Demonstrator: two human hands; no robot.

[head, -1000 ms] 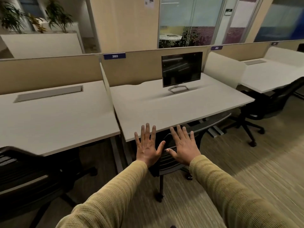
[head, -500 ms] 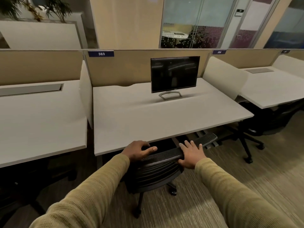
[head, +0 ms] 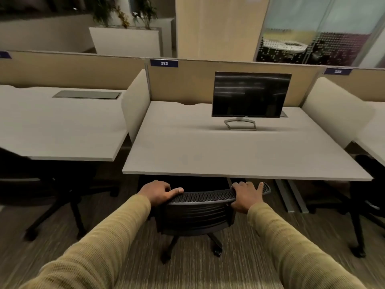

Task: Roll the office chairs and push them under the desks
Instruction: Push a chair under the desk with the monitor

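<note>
A black mesh-backed office chair [head: 198,215] stands in front of the middle desk [head: 239,155], its seat under the desk edge and its backrest top just short of it. My left hand [head: 159,191] grips the left end of the backrest's top rail. My right hand [head: 246,195] grips the right end. Both arms in tan sleeves reach forward. The chair's base and casters [head: 216,250] show on the carpet below.
A monitor [head: 251,94] stands on the middle desk. A second black chair [head: 41,184] sits under the left desk [head: 62,130]. A third chair [head: 366,197] is at the right desk. Beige partitions divide the desks, planters stand behind.
My hands went from hovering open above the chair to gripping its backrest rail. The chair has swung square to the desk and the view has moved closer and leftward.
</note>
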